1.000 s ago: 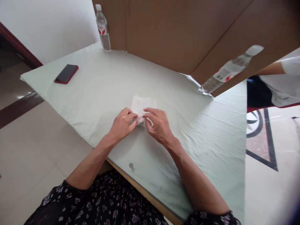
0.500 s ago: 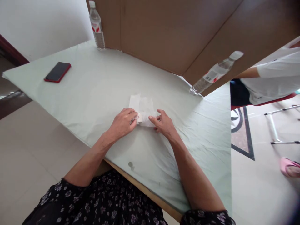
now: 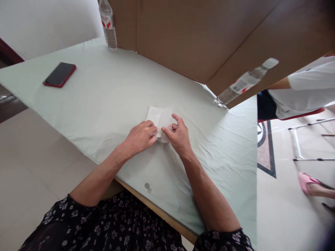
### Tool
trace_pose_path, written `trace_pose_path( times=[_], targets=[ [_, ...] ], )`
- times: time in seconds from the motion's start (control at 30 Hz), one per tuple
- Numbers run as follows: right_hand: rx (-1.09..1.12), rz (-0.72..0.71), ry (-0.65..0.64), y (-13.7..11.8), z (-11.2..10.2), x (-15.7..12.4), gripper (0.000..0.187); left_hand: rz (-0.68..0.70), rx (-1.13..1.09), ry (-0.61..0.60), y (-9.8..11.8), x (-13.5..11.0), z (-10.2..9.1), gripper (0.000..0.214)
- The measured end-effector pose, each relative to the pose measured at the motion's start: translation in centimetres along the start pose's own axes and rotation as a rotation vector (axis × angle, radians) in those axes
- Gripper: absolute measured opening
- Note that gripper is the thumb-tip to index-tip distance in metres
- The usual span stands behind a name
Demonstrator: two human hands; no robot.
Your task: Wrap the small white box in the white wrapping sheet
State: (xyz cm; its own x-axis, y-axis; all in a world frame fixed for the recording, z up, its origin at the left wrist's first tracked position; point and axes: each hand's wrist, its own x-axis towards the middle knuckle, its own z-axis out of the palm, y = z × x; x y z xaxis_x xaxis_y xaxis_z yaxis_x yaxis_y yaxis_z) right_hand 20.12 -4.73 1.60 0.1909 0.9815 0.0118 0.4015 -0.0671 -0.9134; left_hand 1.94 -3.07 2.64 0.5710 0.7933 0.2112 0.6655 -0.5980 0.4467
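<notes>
A small sheet of thin white paper (image 3: 156, 115), like a tissue, lies creased on the pale green cloth in front of me. At its near left edge my left hand (image 3: 141, 136) is closed, fingertips pinching the paper. My right hand (image 3: 179, 136) grips the near right part between thumb and curled fingers, with the index finger raised off the sheet. The paper's near edge is bunched up between both hands. Whether something small lies under my fingers I cannot make out.
A phone in a red case (image 3: 59, 74) lies at the left on the cloth-covered table (image 3: 104, 90). Two water bottles, one left (image 3: 108, 26) and one right (image 3: 244, 83), stand against a brown cardboard panel (image 3: 178, 38). A person in a white top (image 3: 311, 83) is beyond the right edge.
My right hand has moved left onto the paper and drawn its right side inward. The sheet looks narrower, more folded. My left hand keeps its pinch. The view has shifted slightly.
</notes>
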Motion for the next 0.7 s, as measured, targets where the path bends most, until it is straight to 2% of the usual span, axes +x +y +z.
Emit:
trace_pose_path(
  times=[0.17,0.27,0.4,0.5,0.6,0.7],
  targets=[
    [0.091,0.08,-0.062,-1.4,1.0,0.1,0.084,-0.013,-0.018,-0.034,0.1,0.2,-0.1,0.019],
    [0.05,0.055,-0.083,-1.8,1.2,-0.1,0.085,-0.065,-0.068,-0.052,0.3,0.2,-0.1,0.02],
    [-0.03,-0.003,-0.168,-2.2,1.1,-1.0,0.076,-0.119,-0.212,0.027,0.1,0.0,0.3,0.047],
    [-0.182,-0.145,-0.214,-2.5,1.1,-2.1,0.062,-0.14,-0.35,0.092,-0.4,-0.3,0.7,0.061],
    [-0.382,-0.28,-0.232,-2.5,1.0,-2.8,0.062,-0.189,-0.457,0.137,-0.6,-0.4,0.7,0.055],
    [-0.502,-0.345,-0.252,-2.6,0.7,-2.9,0.065,-0.242,-0.434,0.193,-0.3,-0.1,0.5,0.033]
  ],
)
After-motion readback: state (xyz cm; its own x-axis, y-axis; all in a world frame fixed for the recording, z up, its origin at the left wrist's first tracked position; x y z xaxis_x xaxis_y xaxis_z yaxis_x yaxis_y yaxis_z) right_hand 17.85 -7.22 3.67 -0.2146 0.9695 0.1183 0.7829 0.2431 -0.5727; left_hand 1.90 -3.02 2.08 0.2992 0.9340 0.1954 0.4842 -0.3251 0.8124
